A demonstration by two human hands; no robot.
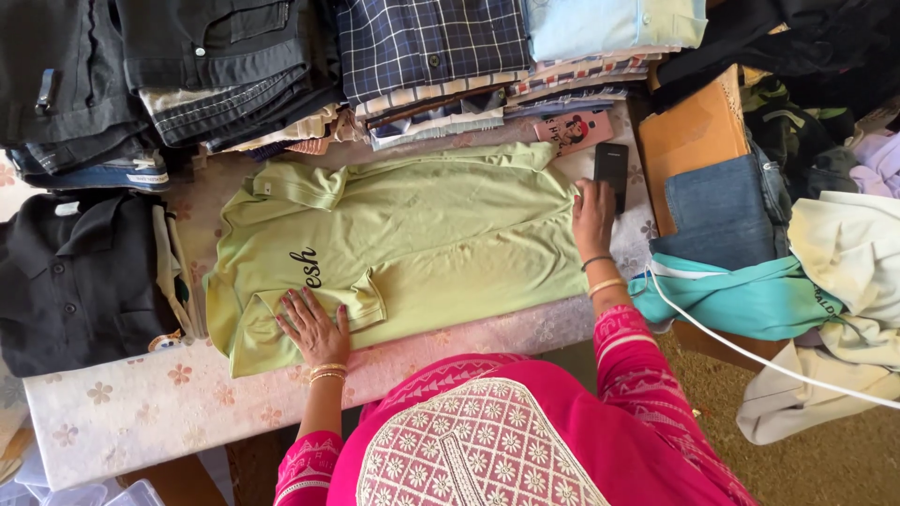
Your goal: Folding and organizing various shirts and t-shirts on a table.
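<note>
A green shirt point(412, 244) lies flat on the table point(141, 403), collar to the left, sleeves already folded in over the body but the length not yet folded. The left hand point(312, 326) presses open-palmed on the near sleeve, and the right hand point(592, 214) rests flat at the hem, neither grasping, beside a black phone point(611, 171).

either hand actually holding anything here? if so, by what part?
Nothing is gripped. The left hand lies flat on the green polo shirt near its sleeve; the right hand presses flat on the shirt's hem edge, beside a black phone.
</note>
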